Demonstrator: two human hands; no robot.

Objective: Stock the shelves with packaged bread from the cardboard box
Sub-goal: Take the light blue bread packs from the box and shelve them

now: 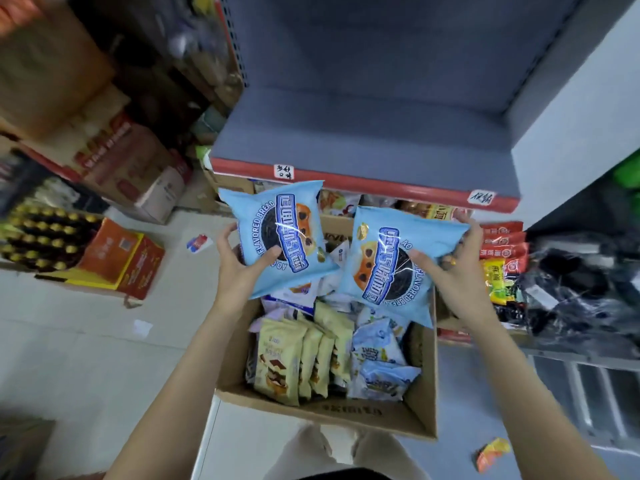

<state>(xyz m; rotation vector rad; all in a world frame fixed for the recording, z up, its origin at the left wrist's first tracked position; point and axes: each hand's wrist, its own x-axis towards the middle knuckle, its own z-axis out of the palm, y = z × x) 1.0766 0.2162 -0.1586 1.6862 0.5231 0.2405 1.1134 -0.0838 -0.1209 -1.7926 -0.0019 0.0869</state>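
Light-blue bread packets are held one in each hand above the far end of the open cardboard box [408, 415]: the left hand [239, 268] grips the left packet [280, 237] at its near-left edge, thumb over the front and fingers curled behind, and the right hand [450, 268] grips the right packet [394, 261] at its right edge the same way. Each hand's fingers are mostly hidden behind its packet, and the goods on the lower shelf beyond are blurred. Both packets face up, their long axes tilted; the grey shelf [363, 133] lies beyond them.
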